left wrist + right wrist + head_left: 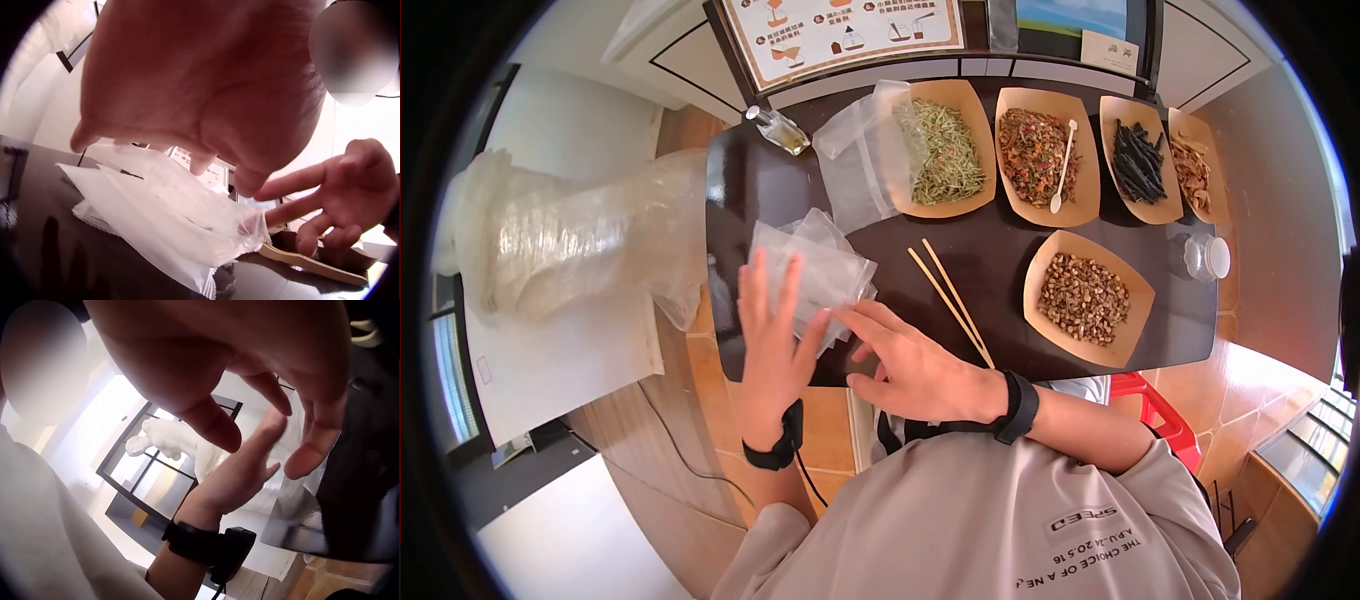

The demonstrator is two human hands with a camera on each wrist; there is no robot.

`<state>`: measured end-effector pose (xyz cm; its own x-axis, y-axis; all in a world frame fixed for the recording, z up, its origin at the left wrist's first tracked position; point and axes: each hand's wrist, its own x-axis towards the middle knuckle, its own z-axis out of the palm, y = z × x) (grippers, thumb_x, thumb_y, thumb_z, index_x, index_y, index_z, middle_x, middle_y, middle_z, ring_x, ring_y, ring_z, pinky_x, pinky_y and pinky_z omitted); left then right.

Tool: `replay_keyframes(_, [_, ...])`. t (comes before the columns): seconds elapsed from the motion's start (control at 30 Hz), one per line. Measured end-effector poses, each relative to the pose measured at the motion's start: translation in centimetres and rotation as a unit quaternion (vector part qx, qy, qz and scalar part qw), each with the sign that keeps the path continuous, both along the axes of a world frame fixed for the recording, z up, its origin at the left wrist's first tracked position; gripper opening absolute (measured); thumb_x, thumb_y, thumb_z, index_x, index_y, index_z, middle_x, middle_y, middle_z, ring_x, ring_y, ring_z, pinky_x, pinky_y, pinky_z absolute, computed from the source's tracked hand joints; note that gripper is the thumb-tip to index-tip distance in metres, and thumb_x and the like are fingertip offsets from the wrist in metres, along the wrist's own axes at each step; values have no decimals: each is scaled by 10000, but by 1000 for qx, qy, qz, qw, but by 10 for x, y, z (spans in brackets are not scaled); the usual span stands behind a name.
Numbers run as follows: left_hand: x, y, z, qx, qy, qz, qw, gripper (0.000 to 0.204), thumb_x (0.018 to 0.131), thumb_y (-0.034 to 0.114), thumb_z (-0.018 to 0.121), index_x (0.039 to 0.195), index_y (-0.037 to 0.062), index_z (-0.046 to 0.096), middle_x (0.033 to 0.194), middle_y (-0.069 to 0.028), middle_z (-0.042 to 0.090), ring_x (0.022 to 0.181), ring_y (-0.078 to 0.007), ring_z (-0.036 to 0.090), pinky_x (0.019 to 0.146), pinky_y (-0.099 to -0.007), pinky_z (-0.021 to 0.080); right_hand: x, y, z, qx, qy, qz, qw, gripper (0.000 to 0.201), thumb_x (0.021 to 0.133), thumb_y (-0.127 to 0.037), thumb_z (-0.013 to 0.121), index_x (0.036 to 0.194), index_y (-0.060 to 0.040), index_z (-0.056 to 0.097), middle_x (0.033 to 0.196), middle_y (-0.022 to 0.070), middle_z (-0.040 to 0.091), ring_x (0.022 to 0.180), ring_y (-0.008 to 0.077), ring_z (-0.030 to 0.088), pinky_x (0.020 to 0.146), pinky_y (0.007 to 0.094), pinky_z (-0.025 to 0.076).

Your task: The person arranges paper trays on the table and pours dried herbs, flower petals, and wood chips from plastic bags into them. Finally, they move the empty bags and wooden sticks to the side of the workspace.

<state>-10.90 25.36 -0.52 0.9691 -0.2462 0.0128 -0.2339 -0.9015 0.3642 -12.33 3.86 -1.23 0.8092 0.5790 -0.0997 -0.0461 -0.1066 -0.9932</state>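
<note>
A loose stack of clear plastic bags [832, 268] lies at the left of the dark table; the left wrist view shows the bags [156, 212] fanned over one another. My left hand [778, 335] is over their left part, fingers spread and straight, holding nothing. From the right, my right hand [920, 368] reaches to the bags' lower right edge, its index finger extended and the other fingers bent loosely. In the left wrist view the right hand's [350, 194] fingertips are at the bags' edge; whether they pinch it I cannot tell.
Wooden chopsticks [950, 300] lie right of the bags. Behind are a larger clear bag [860, 165], a small glass bottle [780, 130] and paper trays of dried herbs [945, 150]. Another tray [1085, 300] and a lidded jar [1203, 257] stand at the right.
</note>
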Motion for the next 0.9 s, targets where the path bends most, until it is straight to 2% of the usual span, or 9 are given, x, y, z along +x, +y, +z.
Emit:
replay_keyframes(0.07, [3,-5,-11,49,50,1,998,622,1017,404,532,1573,200,343,1662,-189,155,1500,-484,154,1191,-588,193,-3,-7,0,-28,-35,11,999,634,870,-104,666,1416,62,389,1424,276,397,995,403,651,905,430,539])
replay_keyframes(0.17, [7,-6,-26,122,96,-2,988,652,1006,455,547,1588,274,316,1676,-187,104,1501,-513,109,1187,-607,165,-7,-25,12,-52,-51,30,997,511,867,-109,663,1322,63,508,1384,287,436,990,438,645,910,452,529])
replay_keyframes(0.27, [9,-3,-31,144,115,8,983,670,1006,463,543,1597,275,289,1680,-177,91,1500,-518,103,1179,-633,163,-15,-45,11,-52,-136,24,989,355,883,-107,649,1196,54,601,1326,250,503,1000,426,645,910,457,526])
replay_keyframes(0.37, [16,8,-35,160,118,4,980,694,1003,477,542,1606,289,256,1686,-163,68,1507,-510,89,1165,-664,160,-14,-67,15,-36,-129,33,990,300,887,-98,652,1145,51,616,1281,203,554,1001,401,647,913,446,526])
replay_keyframes(0.47, [23,4,-17,128,106,-7,986,647,996,456,563,1576,286,332,1671,-164,133,1497,-486,148,1165,-660,173,-16,-89,20,-42,-113,-3,993,260,887,-78,660,1106,55,622,1183,168,611,931,368,660,833,413,547])
replay_keyframes(0.57, [29,-10,9,203,109,9,973,627,977,395,607,1528,176,407,1623,-175,250,1464,-448,248,1173,-610,215,-20,-103,26,-36,-93,-46,994,232,877,-35,671,1086,54,625,1079,165,643,847,317,676,740,381,554])
replay_keyframes(0.63, [37,-16,14,150,-12,-22,988,626,941,316,662,1466,49,450,1565,-180,345,1421,-418,323,1178,-536,266,-22,-109,29,-59,-75,-63,993,235,866,-15,681,1086,52,630,1042,170,650,840,289,681,732,373,553])
replay_keyframes(0.73, [61,-44,28,83,-8,-63,995,714,907,282,703,1465,-42,398,1562,-209,347,1425,-427,327,1179,-480,293,-24,-113,33,-49,-59,-69,995,230,867,-13,683,1081,54,634,996,172,658,833,286,681,724,370,553])
replay_keyframes(0.9, [98,-68,0,93,7,-90,992,883,886,274,725,1513,-97,226,1575,-304,267,1454,-456,284,1200,-443,282,-27,-120,39,-30,-58,-77,995,218,870,-18,685,1069,58,641,957,166,663,821,281,678,701,362,550])
